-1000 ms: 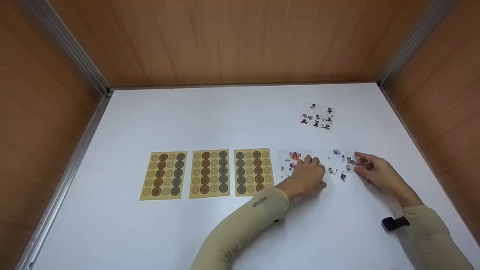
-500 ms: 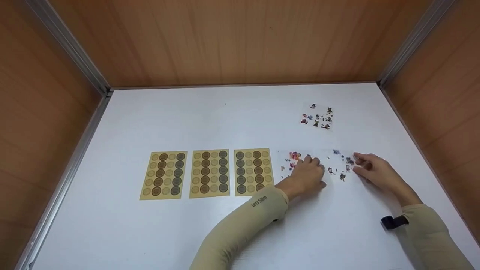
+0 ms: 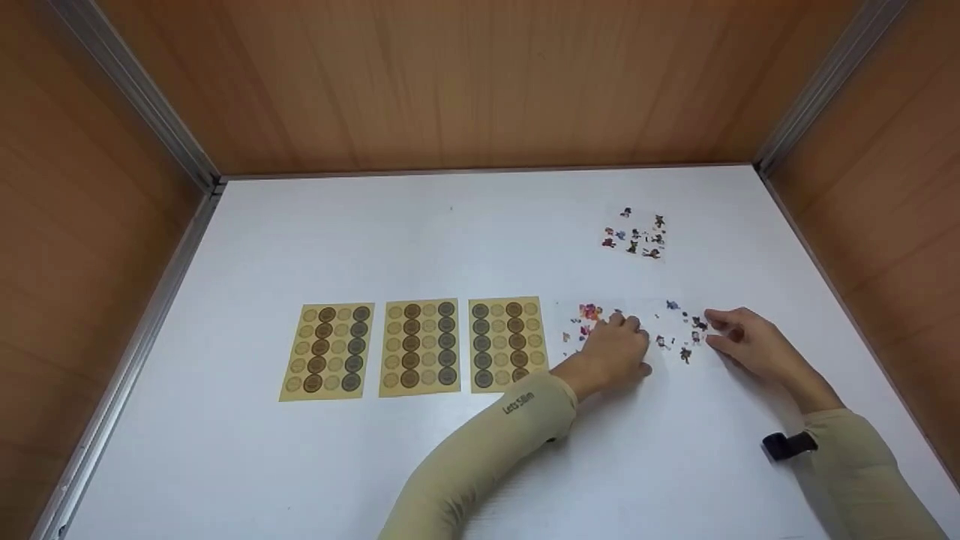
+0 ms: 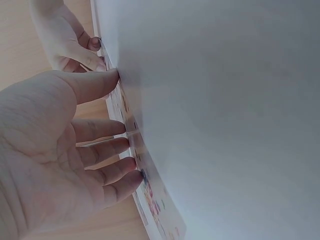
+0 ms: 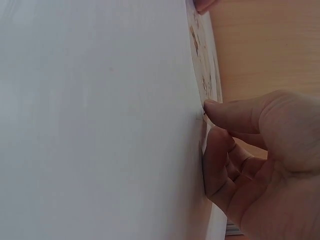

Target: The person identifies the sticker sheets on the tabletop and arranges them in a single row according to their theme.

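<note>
**Peeling from the clear sticker sheet**

Left hand (image 3: 616, 351) laid flat, fingers straight, pressing the left part of the clear sticker sheet (image 3: 660, 330) to the desk (image 3: 465, 247). Right hand (image 3: 739, 339) curled at the sheet's right edge, thumb and fingertips seemingly pinching there; hard to tell for sure. Best done slowly: keep the pressure even, lift at a low angle. Transparent sheet, dotted with tiny colourful figures, lying just right of three tan sheets (image 3: 420, 346).

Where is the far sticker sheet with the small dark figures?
In the head view, the far sheet lies alone on the table's right rear, beyond both hands, nothing touching it.
</note>
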Action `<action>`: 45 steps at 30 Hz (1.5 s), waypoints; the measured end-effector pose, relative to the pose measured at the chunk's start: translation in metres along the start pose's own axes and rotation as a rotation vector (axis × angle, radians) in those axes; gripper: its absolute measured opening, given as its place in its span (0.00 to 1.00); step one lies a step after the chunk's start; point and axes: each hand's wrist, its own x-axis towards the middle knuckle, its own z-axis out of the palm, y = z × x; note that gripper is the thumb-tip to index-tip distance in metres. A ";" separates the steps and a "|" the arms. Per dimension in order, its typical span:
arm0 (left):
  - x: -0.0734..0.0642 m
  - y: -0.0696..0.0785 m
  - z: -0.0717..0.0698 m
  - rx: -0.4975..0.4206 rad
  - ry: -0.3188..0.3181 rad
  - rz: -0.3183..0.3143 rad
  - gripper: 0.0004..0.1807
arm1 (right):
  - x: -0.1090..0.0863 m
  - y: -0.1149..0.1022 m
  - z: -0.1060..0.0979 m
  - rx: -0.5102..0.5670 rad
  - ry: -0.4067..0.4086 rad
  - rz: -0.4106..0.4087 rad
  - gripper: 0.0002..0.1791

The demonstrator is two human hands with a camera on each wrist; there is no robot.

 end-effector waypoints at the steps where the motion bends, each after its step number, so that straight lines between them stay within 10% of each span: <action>1: 0.000 0.000 0.000 0.000 -0.001 0.000 0.27 | 0.000 0.000 0.000 0.001 -0.001 0.000 0.26; 17: 0.002 -0.010 -0.029 -0.035 0.072 0.068 0.28 | 0.019 -0.007 -0.029 0.076 -0.090 0.040 0.32; 30: 0.028 -0.085 -0.087 -0.178 0.196 0.052 0.36 | 0.111 -0.011 -0.062 0.040 0.042 -0.013 0.44; 45: 0.051 -0.129 -0.049 -0.403 -0.101 -0.270 0.37 | 0.145 0.000 -0.029 -0.043 -0.264 0.213 0.46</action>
